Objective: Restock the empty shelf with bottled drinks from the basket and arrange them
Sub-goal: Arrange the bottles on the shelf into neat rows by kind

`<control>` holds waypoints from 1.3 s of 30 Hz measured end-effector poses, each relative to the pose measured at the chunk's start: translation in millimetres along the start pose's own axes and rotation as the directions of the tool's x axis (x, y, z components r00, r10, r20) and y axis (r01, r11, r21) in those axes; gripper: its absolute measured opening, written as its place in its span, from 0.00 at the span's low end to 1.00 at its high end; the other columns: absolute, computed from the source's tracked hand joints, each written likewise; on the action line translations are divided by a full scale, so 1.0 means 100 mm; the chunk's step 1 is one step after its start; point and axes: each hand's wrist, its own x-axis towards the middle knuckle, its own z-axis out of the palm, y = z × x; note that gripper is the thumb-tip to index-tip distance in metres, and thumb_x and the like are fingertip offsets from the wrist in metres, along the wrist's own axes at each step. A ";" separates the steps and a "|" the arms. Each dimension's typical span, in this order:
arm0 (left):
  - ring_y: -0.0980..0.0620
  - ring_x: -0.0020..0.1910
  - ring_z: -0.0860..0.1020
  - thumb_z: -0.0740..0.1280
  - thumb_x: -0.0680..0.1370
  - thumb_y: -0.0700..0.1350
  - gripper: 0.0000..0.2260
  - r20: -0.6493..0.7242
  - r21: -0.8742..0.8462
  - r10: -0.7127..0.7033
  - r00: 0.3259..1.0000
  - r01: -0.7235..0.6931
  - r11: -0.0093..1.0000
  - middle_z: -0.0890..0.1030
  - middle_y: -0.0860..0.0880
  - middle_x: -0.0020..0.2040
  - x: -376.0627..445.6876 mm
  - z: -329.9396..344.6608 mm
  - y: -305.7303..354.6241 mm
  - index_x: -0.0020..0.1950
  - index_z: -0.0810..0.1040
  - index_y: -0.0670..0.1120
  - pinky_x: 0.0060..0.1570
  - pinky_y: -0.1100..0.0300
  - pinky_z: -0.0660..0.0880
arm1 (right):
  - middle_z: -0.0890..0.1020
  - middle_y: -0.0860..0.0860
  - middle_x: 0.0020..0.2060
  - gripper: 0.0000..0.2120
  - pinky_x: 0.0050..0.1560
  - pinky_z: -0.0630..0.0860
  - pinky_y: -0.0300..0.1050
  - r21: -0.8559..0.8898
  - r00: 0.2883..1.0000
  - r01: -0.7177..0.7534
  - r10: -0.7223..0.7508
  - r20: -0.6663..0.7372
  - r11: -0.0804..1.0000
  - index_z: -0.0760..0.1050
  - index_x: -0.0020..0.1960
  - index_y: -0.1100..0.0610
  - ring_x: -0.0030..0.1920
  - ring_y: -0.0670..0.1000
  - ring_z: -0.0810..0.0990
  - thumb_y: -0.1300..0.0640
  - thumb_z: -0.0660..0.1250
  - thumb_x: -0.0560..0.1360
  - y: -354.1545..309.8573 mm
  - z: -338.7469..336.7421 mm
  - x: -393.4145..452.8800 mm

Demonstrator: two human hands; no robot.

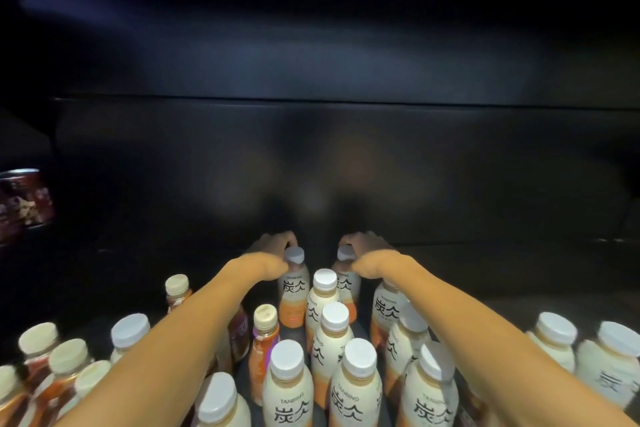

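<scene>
Seating 2 bottles deep on the shelf (450, 163).
Your left hand (273, 246) grips the left bottle (292, 291), your right hand (367, 248) grips the right bottle (346, 282) below its cap; full, smooth, top-heavy, so hold necks.

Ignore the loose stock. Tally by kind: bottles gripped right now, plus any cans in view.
White-capped bottles, gripped: 2 (left bottle in left hand, right bottle in right hand)
Dark cans: 1 (can, left edge)
Total: 3

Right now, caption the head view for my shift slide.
Left hand and right hand each grip a white-capped bottle at the dark shelf's back.
</scene>
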 end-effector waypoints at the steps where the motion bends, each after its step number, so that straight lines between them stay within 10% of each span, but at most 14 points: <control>1: 0.51 0.50 0.78 0.72 0.77 0.46 0.13 -0.008 -0.008 0.010 1.000 -0.010 1.000 0.78 0.51 0.52 0.02 0.01 0.00 0.59 0.73 0.54 0.49 0.55 0.76 | 0.79 0.53 0.63 0.25 0.60 0.77 0.53 0.002 1.000 0.004 -0.004 -0.009 1.000 0.73 0.71 0.50 0.62 0.58 0.78 0.47 0.74 0.76 0.00 0.01 0.02; 26: 0.46 0.54 0.78 0.73 0.76 0.50 0.14 -0.103 -0.096 0.001 0.995 -0.011 0.995 0.79 0.49 0.55 0.24 0.26 0.24 0.59 0.73 0.56 0.55 0.45 0.78 | 0.81 0.53 0.58 0.21 0.56 0.78 0.51 0.035 0.995 0.030 -0.026 -0.098 0.999 0.74 0.67 0.51 0.59 0.57 0.80 0.52 0.74 0.76 0.12 0.06 0.21; 32: 0.42 0.62 0.77 0.73 0.75 0.55 0.30 -0.063 -0.095 -0.053 0.997 0.047 0.994 0.78 0.45 0.62 0.17 0.24 0.30 0.72 0.65 0.51 0.60 0.43 0.76 | 0.79 0.54 0.60 0.29 0.59 0.79 0.54 0.028 0.998 0.019 -0.017 -0.067 0.999 0.69 0.71 0.52 0.59 0.57 0.80 0.44 0.74 0.75 0.10 -0.07 0.09; 39: 0.51 0.56 0.78 0.69 0.78 0.57 0.21 -0.099 -0.096 0.022 0.995 -0.032 0.995 0.79 0.51 0.60 -0.10 0.07 0.42 0.67 0.71 0.51 0.54 0.54 0.75 | 0.79 0.53 0.63 0.31 0.59 0.79 0.55 -0.043 0.995 -0.037 0.033 -0.092 0.998 0.68 0.72 0.51 0.60 0.57 0.80 0.33 0.65 0.77 0.23 -0.33 -0.21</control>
